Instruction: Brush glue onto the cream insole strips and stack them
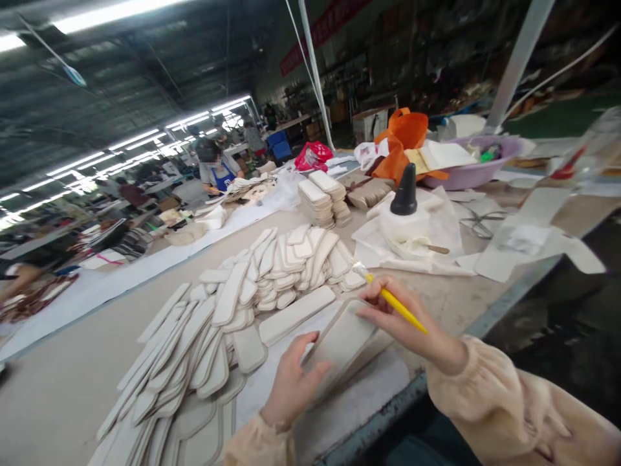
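A pale grey, round-cornered flat piece (339, 336) is tilted up between my two hands over the table's near edge. My left hand (298, 375) grips its left side, thumb across the face and fingers at the far edge. With a yellow-handled brush (400, 309) held in it, my right hand (402, 314) also touches the piece's upper right corner. The brush's whitish tip points up and left. Beyond my hands lies a loose heap of similar pieces (291, 265), and more overlap in a spread pile (179, 362) on the left.
A white glue pot with a black cone (405, 191) stands on plastic sheeting beside scissors (482, 223). Further back are neat stacks of pieces (317, 202), a purple basin (458, 175) and an orange bag (405, 129). Another person in a blue apron (223, 176) works across the table.
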Action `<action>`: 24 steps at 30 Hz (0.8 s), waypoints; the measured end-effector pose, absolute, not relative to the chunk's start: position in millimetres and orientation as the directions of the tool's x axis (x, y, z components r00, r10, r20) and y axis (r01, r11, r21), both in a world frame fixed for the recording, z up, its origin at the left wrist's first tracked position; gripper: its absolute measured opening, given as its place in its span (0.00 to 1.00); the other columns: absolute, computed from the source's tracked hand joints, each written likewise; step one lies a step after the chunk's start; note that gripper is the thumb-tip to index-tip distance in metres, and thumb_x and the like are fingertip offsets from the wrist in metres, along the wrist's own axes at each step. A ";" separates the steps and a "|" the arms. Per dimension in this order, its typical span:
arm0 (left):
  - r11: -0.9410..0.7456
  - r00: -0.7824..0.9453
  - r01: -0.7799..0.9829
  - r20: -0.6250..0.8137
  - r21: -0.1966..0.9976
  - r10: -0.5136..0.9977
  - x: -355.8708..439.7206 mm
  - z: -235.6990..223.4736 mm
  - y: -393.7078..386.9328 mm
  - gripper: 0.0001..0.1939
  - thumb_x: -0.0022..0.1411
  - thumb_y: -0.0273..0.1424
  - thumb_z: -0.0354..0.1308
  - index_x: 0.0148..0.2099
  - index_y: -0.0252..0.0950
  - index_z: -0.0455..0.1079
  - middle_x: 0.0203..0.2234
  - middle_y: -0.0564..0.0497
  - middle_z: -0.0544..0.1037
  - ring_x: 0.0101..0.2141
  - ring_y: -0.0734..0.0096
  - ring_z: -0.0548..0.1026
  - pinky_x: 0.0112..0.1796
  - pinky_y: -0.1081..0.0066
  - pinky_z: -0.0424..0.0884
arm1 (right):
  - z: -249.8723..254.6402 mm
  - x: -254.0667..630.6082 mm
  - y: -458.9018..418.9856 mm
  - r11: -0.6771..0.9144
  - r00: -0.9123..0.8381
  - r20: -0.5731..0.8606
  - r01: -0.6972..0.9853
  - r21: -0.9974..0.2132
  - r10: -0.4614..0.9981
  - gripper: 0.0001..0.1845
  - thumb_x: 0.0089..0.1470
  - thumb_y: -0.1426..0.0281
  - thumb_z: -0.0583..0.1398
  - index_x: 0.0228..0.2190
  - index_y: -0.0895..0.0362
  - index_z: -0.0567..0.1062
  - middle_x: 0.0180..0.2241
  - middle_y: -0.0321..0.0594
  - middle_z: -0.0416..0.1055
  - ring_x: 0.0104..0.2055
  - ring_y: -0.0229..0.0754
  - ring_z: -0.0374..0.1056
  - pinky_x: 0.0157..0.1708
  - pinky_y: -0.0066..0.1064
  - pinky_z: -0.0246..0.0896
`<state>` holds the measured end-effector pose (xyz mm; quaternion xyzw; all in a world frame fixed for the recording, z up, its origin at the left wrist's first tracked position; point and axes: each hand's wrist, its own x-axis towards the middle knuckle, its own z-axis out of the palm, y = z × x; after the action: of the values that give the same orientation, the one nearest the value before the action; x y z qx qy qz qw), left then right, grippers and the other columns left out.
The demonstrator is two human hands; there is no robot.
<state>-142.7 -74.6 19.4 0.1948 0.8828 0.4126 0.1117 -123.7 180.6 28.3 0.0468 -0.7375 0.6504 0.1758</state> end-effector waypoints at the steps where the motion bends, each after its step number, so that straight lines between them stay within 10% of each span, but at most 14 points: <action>1: 0.555 -0.890 0.218 -0.071 0.803 0.451 -142.1 24.0 -62.8 0.17 0.56 0.36 0.58 0.47 0.35 0.70 0.39 0.48 0.76 0.40 0.64 0.72 0.42 0.66 0.68 | 35.6 -128.0 184.2 0.119 -0.935 0.325 -0.309 -0.944 0.144 0.17 0.49 0.64 0.65 0.35 0.54 0.63 0.35 0.35 0.69 0.32 0.35 0.65 0.32 0.27 0.64; 5: 0.424 -0.891 0.000 -0.193 0.906 0.412 -130.0 27.6 -27.5 0.11 0.57 0.38 0.55 0.35 0.34 0.70 0.23 0.55 0.69 0.26 0.72 0.65 0.27 0.73 0.61 | 49.9 -141.3 203.7 -0.022 -0.946 0.302 -0.306 -0.952 0.114 0.19 0.46 0.65 0.66 0.35 0.53 0.62 0.32 0.34 0.67 0.33 0.36 0.66 0.32 0.27 0.64; 24: 0.269 -0.882 -0.301 -0.374 0.915 0.288 -68.3 14.4 51.3 0.23 0.51 0.49 0.59 0.37 0.33 0.75 0.22 0.51 0.73 0.24 0.71 0.67 0.27 0.73 0.63 | 33.5 -120.7 263.2 -0.136 -0.942 0.299 -0.320 -0.938 0.154 0.18 0.47 0.66 0.65 0.35 0.53 0.61 0.26 0.29 0.62 0.27 0.33 0.59 0.28 0.26 0.57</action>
<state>-68.3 51.3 14.4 -0.0042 0.7585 0.6046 0.2432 -120.7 263.2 33.5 0.0648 -0.6380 0.7509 0.1579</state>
